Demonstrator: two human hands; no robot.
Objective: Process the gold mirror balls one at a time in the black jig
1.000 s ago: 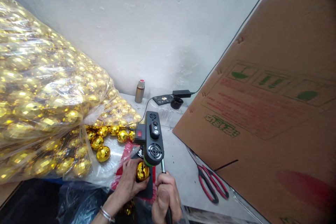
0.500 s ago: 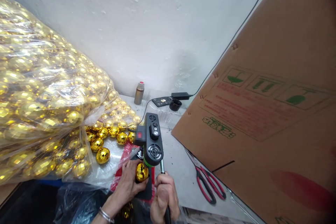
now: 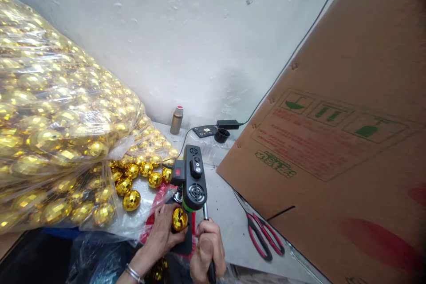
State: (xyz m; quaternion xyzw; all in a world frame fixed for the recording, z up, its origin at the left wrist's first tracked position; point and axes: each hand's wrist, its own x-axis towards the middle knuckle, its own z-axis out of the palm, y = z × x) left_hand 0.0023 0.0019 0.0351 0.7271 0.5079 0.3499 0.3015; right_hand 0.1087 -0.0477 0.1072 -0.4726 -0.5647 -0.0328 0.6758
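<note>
Two bare hands work close together: the left hand (image 3: 161, 227) pinches a gold ball (image 3: 180, 219) by a black press (image 3: 195, 177), the right hand's (image 3: 209, 248) fingers curling round a lever (image 3: 205, 212). Loose balls (image 3: 132, 200) and a bulging clear bag (image 3: 66, 115) crowd the left; scissors (image 3: 262, 236) and a tilted carton (image 3: 326, 195) hem the right. The pinched ball shines, mirror-faceted.

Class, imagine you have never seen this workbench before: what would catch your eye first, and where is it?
The bulging clear plastic bag of shiny gold faceted balls dominates the left side. Opposite, a large brown cardboard box with green and red printing fills the right. Low in the middle, the left hand holds a single gold ball near a black device with round grilles, while the right hand grips a black-handled metal rod.
</note>
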